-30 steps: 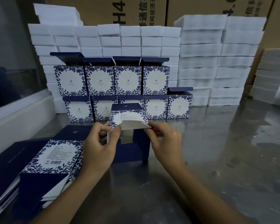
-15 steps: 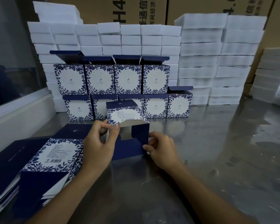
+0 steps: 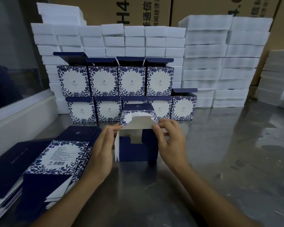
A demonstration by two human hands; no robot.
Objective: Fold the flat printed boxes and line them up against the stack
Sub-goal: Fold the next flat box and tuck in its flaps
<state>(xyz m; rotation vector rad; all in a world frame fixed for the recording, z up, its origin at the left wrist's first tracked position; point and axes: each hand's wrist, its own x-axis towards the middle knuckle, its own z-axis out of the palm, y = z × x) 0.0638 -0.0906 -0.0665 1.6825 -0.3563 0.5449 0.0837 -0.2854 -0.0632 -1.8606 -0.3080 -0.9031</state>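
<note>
Box (image 3: 138,145) half-folded at frame center, standing on the steel counter (image 3: 220,161), dark blue wall facing me, white inside showing, one end open upward. I see a white flap (image 3: 140,122) bent over the opening, with a printed floral panel behind it.

Left hand (image 3: 103,149) sits against the box's left side, fingers (image 3: 112,128) loosely curled, tips touching the flap's left corner. Right hand (image 3: 169,140) is on the box's upper right corner, thumb and forefinger pinching the flap's right edge, other fingers spread and slightly bent.

Pile of flat boxes (image 3: 56,158) at lower left of the frame, just beside the left forearm, floral panel with barcode on top, dark blue panels fanned out around it.

Folded boxes (image 3: 118,92) stand behind in the middle of the frame, two rows, four on top and five below, lids up, floral fronts toward me. The half-folded one is in front of the lower row and overlaps it in view; can't tell if touching.

White foam blocks (image 3: 203,63) stacked behind and to the right, folded rows against them. Brown cartons (image 3: 146,12) with black print along the top edge.
</note>
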